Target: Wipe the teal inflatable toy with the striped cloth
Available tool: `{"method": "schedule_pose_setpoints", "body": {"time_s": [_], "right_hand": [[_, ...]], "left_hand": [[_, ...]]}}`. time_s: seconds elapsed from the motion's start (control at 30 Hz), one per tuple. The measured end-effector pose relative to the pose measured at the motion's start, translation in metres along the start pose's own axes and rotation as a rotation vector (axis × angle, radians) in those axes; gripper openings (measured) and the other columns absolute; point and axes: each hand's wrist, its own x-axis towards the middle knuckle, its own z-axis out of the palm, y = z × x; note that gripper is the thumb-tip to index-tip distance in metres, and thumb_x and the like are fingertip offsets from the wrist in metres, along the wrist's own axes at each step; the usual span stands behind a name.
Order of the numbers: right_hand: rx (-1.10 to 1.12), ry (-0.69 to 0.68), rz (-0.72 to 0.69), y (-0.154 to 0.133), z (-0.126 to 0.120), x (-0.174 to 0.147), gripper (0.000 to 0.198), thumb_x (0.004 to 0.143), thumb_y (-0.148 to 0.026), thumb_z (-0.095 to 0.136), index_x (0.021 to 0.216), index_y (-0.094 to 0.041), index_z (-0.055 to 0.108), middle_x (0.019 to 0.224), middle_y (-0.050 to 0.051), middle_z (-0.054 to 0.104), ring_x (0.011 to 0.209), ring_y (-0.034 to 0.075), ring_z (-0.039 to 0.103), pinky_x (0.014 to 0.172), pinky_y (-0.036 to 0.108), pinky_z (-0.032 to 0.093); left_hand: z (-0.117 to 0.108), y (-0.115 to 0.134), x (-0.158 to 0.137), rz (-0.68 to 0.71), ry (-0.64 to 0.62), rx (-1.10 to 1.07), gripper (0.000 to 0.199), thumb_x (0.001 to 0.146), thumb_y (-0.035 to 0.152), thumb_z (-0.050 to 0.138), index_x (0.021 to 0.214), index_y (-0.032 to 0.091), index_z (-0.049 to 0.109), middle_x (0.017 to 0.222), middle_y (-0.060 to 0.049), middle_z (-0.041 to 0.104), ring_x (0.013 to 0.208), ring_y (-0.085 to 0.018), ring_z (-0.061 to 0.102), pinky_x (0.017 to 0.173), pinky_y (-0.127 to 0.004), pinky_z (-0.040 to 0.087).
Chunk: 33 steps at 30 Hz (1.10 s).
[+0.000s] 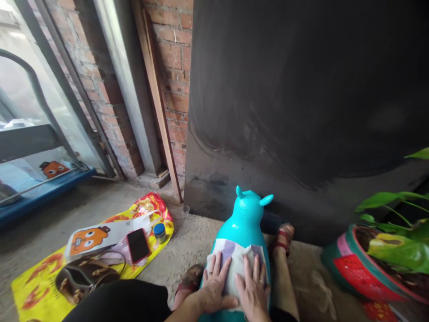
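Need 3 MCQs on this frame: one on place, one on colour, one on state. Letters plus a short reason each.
1. Where does the phone lie?
A. on the yellow mat
B. in the plant pot
C. on the toy

2. What colour is the eared toy?
A. red
B. turquoise
C. black

3. How are the two hands placed?
A. raised in the air
B. gripping the toy's ears
C. flat on the cloth

Answers:
1 A, it lies among items on the mat at left.
2 B, its body is turquoise.
3 C, left hand and right hand press palms down on the cloth over the toy.
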Motion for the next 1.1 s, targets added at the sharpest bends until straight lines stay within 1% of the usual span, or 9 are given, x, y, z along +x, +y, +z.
{"method": "schedule_pose_setpoints", "body": {"time_s": [0.17, 0.27, 0.37, 0.5, 0.6, 0.73, 0.83, 0.97, 1.1], "right_hand": [[0.087, -0.067, 0.022, -0.007, -0.015, 0.04, 0.056, 0.097, -0.048, 0.028, 0.151, -0.037, 0.02, 0.164, 0.009, 0.011, 0.149, 0.041, 0.012, 0.099, 0.074, 0.038], [0.103, -0.029, 0.013, -0.01, -0.017, 0.039, 0.056, 0.097, -0.049, 0.026, 0.151, -0.036, 0.02, 0.164, 0.01, 0.012, 0.148, 0.041, 0.015, 0.098, 0.074, 0.04], [0.049, 0.091, -0.001, -0.008, -0.001, 0.012, 0.056, 0.096, -0.047, 0.03, 0.149, -0.03, 0.03, 0.161, 0.013, 0.022, 0.145, 0.043, 0.026, 0.095, 0.069, 0.045], [0.032, 0.347, -0.048, 0.007, 0.046, -0.043, 0.057, 0.092, -0.048, 0.038, 0.139, -0.019, 0.051, 0.151, 0.019, 0.04, 0.137, 0.046, 0.039, 0.096, 0.063, 0.049], [0.131, 0.443, -0.069, 0.024, 0.075, -0.068, 0.053, 0.092, -0.046, 0.041, 0.134, -0.017, 0.056, 0.139, 0.018, 0.054, 0.135, 0.039, 0.045, 0.102, 0.054, 0.049], [0.161, 0.357, 0.022, 0.026, 0.074, -0.055, 0.05, 0.095, -0.044, 0.037, 0.14, -0.026, 0.049, 0.143, 0.014, 0.052, 0.134, 0.032, 0.048, 0.098, 0.049, 0.053], [0.02, 0.255, 0.085, 0.014, 0.049, -0.025, 0.052, 0.097, -0.046, 0.03, 0.142, -0.025, 0.045, 0.153, 0.017, 0.038, 0.139, 0.036, 0.041, 0.092, 0.056, 0.053], [-0.066, 0.076, 0.04, 0.002, 0.014, 0.014, 0.052, 0.098, -0.038, 0.029, 0.148, -0.023, 0.034, 0.158, 0.02, 0.025, 0.146, 0.036, 0.028, 0.096, 0.058, 0.049], [-0.028, -0.012, 0.084, 0.0, 0.001, 0.029, 0.053, 0.099, -0.039, 0.025, 0.15, -0.025, 0.026, 0.159, 0.018, 0.023, 0.146, 0.034, 0.027, 0.096, 0.058, 0.05]], "left_hand": [[-0.018, 0.011, 0.019, -0.035, 0.08, -0.02, 0.116, 0.067, 0.07, 0.064, 0.154, 0.026, 0.001, 0.163, -0.013, -0.016, 0.149, -0.036, -0.015, 0.118, -0.066, 0.015], [-0.02, 0.013, 0.018, -0.025, 0.09, -0.02, 0.115, 0.068, 0.068, 0.064, 0.154, 0.025, 0.002, 0.163, -0.013, -0.015, 0.15, -0.036, -0.012, 0.118, -0.065, 0.017], [-0.014, 0.012, 0.003, -0.009, 0.078, -0.003, 0.119, 0.066, 0.073, 0.063, 0.154, 0.023, 0.001, 0.163, -0.013, -0.016, 0.149, -0.035, -0.013, 0.119, -0.064, 0.016], [0.003, 0.01, -0.021, 0.004, 0.038, 0.059, 0.129, 0.057, 0.078, 0.066, 0.154, 0.021, 0.003, 0.162, -0.013, -0.015, 0.149, -0.035, -0.016, 0.121, -0.061, 0.011], [0.011, 0.008, -0.028, -0.013, 0.039, 0.065, 0.131, 0.054, 0.076, 0.07, 0.154, 0.023, 0.005, 0.162, -0.011, -0.017, 0.148, -0.033, -0.017, 0.122, -0.059, 0.009], [0.012, 0.0, -0.018, -0.033, -0.018, 0.08, 0.143, 0.046, 0.073, 0.077, 0.153, 0.025, -0.003, 0.16, -0.009, -0.025, 0.144, -0.032, -0.027, 0.121, -0.06, 0.003], [0.007, -0.005, -0.004, -0.015, -0.032, 0.083, 0.145, 0.044, 0.077, 0.076, 0.153, 0.025, -0.004, 0.159, -0.01, -0.026, 0.143, -0.033, -0.028, 0.121, -0.061, 0.003], [-0.004, -0.004, 0.015, 0.006, 0.01, 0.031, 0.141, 0.049, 0.077, 0.074, 0.154, 0.025, -0.004, 0.161, -0.011, -0.024, 0.145, -0.034, -0.024, 0.12, -0.063, 0.008], [-0.012, 0.001, 0.02, -0.009, 0.05, 0.021, 0.139, 0.048, 0.075, 0.075, 0.154, 0.026, -0.002, 0.161, -0.011, -0.021, 0.147, -0.035, -0.02, 0.119, -0.064, 0.014]]}}
